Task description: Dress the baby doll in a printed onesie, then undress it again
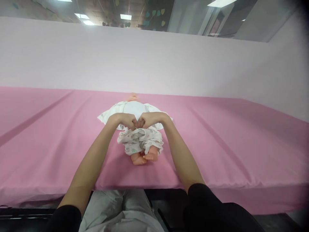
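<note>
My left hand [128, 121] and right hand [150, 119] pinch the waistband of the patterned trousers [151, 138] around the doll's [152, 154] legs; I should tension both sides evenly, fingers clear of its belly.

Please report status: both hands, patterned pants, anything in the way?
Left hand, right hand: curled together at waistband, exact grip unclear. Small white patterned cloth pants: bunched around peach plastic doll's legs. White cloth top: just beyond, partly hidden.

Before you stretches a table [72, 167] covered by a pink cloth [217, 138], creased in long lines and hanging over the near edge. On it lies a doll [134, 109], feet [151, 156] toward you, in a white top [111, 112] and patterned pants [139, 141].
</note>
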`<state>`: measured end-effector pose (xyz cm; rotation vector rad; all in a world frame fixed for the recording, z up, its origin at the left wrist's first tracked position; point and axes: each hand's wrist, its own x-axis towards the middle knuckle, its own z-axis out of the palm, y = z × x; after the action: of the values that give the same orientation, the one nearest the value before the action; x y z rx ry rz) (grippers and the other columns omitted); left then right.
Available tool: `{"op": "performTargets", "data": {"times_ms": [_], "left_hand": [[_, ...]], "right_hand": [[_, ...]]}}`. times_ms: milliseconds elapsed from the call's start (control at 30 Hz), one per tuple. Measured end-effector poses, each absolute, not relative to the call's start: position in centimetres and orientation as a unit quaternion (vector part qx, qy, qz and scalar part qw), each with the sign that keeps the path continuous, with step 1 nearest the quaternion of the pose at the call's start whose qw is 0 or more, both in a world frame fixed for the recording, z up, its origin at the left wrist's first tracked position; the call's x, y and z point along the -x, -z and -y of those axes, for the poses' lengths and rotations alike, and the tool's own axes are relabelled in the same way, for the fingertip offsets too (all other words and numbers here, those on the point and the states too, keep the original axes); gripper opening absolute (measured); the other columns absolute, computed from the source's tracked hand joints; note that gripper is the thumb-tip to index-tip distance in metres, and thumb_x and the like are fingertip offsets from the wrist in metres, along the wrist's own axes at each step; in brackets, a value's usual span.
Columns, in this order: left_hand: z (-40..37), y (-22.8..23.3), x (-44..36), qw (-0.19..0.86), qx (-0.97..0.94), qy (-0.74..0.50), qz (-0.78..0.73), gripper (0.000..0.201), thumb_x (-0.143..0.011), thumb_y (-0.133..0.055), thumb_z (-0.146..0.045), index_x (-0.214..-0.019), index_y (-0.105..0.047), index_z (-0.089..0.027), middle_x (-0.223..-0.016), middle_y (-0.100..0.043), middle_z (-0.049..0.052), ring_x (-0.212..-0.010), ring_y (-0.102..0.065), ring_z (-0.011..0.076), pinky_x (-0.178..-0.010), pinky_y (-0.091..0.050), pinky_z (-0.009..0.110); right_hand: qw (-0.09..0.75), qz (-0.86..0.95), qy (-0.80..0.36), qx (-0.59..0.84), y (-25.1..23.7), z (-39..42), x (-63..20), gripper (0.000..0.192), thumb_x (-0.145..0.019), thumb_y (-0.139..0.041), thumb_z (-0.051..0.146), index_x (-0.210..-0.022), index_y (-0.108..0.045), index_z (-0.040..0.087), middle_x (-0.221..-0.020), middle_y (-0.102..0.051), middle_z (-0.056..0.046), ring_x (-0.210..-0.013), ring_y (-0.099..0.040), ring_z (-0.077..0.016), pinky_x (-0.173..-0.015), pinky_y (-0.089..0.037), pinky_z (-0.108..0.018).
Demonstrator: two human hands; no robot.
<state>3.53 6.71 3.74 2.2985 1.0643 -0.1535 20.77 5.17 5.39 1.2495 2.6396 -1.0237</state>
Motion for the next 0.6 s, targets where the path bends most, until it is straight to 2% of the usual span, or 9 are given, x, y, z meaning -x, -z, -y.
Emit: {"op": "performTargets", "data": {"times_ms": [100, 267, 433, 533, 600], "left_hand": [[-6.5, -4.0, -3.5, 0.267, -0.869, 0.063, -0.412, 0.019, -0.056, -0.064, -0.027, -0.072, -0.073, -0.023, -0.069, -0.067, 0.001, -0.061, -0.053, 0.0151, -0.057, -0.038, 0.024], [-6.5, -4.0, -3.2, 0.258, -0.858, 0.027, -0.443, 0.014, -0.057, -0.064, -0.028, -0.068, -0.069, -0.021, -0.07, -0.067, 0.002, -0.062, -0.054, 0.0156, -0.055, -0.036, 0.024], [-6.5, -4.2, -2.8, 0.272, -0.845, 0.007, -0.46, 0.021, -0.06, -0.058, -0.023, -0.078, -0.068, -0.022, -0.074, -0.068, 0.003, -0.065, -0.057, 0.017, -0.056, -0.039, 0.024], [-6.1, -4.7, -2.8, 0.268, -0.843, -0.051, -0.463, 0.027, -0.06, -0.055, -0.019, -0.083, -0.069, -0.022, -0.077, -0.068, 0.003, -0.068, -0.057, 0.017, -0.057, -0.039, 0.023], [-5.7, -5.1, -3.0, 0.28, -0.847, -0.092, -0.442, 0.024, -0.059, -0.054, -0.017, -0.078, -0.069, -0.021, -0.075, -0.066, 0.002, -0.067, -0.056, 0.0158, -0.056, -0.039, 0.023]], "right_hand": [[0.028, -0.843, 0.348, -0.41, -5.6, -5.0, -20.7, 0.02, -0.057, -0.059, 0.009, -0.072, -0.071, 0.013, -0.068, -0.067, 0.0, -0.062, -0.053, -0.013, -0.053, -0.036, -0.022], [0.008, -0.841, 0.346, -0.416, -5.6, -4.9, -20.8, 0.027, -0.055, -0.051, 0.006, -0.071, -0.071, 0.013, -0.052, -0.056, 0.004, -0.05, -0.039, -0.0075, -0.049, -0.028, -0.023], [-0.046, -0.834, 0.351, -0.423, -5.2, -5.6, -21.8, 0.011, -0.063, -0.058, 0.018, -0.064, -0.069, 0.016, -0.052, -0.05, 0.004, -0.049, -0.032, -0.0069, -0.047, -0.024, -0.023], [-0.093, -0.837, 0.34, -0.418, -5.1, -6.1, -22.5, 0.012, -0.067, -0.06, 0.025, -0.066, -0.069, 0.016, -0.057, -0.051, 0.003, -0.052, -0.034, -0.0075, -0.048, -0.024, -0.023], [-0.15, -0.829, 0.325, -0.43, -5.1, -6.4, -22.9, 0.015, -0.069, -0.061, 0.028, -0.071, -0.07, 0.016, -0.056, -0.048, 0.004, -0.052, -0.033, -0.0072, -0.049, -0.024, -0.023]]}}
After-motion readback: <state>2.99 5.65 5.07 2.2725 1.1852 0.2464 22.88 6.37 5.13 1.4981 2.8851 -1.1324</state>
